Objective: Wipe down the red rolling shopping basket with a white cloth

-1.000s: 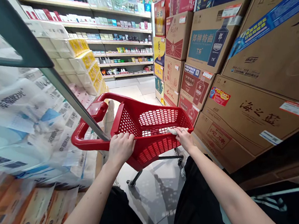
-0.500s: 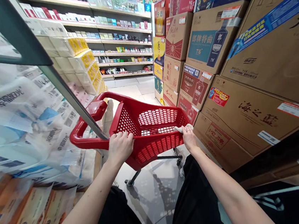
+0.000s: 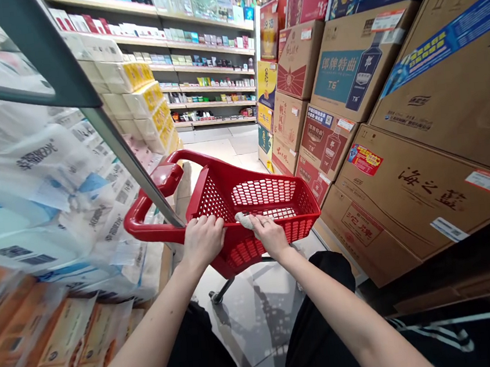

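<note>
A red plastic shopping cart (image 3: 252,253) with lattice walls stands side-on in front of me, its basket holding nothing that I can see. My left hand (image 3: 202,241) is closed over the near rim, close to the cart's handle (image 3: 147,231). Further right along the same rim, my right hand (image 3: 270,234) presses a white cloth (image 3: 244,220) against the edge, fingers folded around it. A grey metal pole (image 3: 138,165) with a dark green plastic top (image 3: 45,58) slants up from the handle side at the left.
Stacked cardboard cartons (image 3: 403,190) wall off the right side. At left are bagged tissue packs (image 3: 43,181), yellow-white packs (image 3: 144,100) and orange packages (image 3: 69,342). Shelves (image 3: 210,67) of small boxes run across the back beyond the tiled floor (image 3: 241,143).
My right hand has slid left along the cart's rim with the cloth, from the far right corner to near the middle. My left hand stays gripped on the rim.
</note>
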Available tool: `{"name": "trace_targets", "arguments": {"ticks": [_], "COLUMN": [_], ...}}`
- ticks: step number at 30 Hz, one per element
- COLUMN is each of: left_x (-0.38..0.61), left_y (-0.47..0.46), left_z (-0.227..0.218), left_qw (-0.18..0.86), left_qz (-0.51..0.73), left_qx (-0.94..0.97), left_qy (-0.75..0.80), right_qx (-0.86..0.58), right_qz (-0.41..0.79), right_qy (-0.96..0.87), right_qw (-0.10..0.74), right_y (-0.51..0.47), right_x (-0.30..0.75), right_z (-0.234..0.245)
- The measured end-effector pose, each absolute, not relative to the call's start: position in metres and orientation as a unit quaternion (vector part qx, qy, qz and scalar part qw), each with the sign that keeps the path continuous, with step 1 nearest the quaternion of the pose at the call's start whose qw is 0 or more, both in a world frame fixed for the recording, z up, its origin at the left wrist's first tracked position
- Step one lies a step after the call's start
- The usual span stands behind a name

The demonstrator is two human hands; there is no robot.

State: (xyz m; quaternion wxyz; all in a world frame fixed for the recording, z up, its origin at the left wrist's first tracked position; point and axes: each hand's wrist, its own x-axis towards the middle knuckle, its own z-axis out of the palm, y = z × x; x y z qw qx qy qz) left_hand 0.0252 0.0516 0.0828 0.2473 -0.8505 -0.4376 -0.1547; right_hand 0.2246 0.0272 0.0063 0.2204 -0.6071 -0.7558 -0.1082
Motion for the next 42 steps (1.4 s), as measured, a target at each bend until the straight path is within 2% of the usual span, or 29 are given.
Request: {"name": "trace_targets", "arguments": {"ticks": [8,23,32,38,42], "left_x": [0.028,0.03,0.03,0.033,0.032], "left_y": [0.049,0.055,0.052,0.049,0.05], "left_z": [0.081,0.08,0.08,0.081,0.081], "left_qw": [0.245,0.247,0.252,0.24,0.233], "left_qz": [-0.147,-0.157,-0.16,-0.165,-0.166], "left_qx": [-0.851,-0.851,-0.855,-0.851,-0.852], "left_qy": [-0.441,-0.436,-0.424,-0.437,-0.439], "right_qx": [-0.619,-0.577,-0.576,-0.617,-0.592], "right_qz": [-0.124,-0.081,-0.111,-0.131,-0.115], "right_qy": [-0.745,-0.772,-0.785,-0.756,-0.782], "right_qw": [0.216,0.252,0.199,0.177,0.158], "right_y": [0.023,0.039,0.035,0.038,0.043], "right_x": [0.248,0.198,0.236,0.227,0.23], "right_z": [0.01,0.026,0.013,0.008,0.015]}}
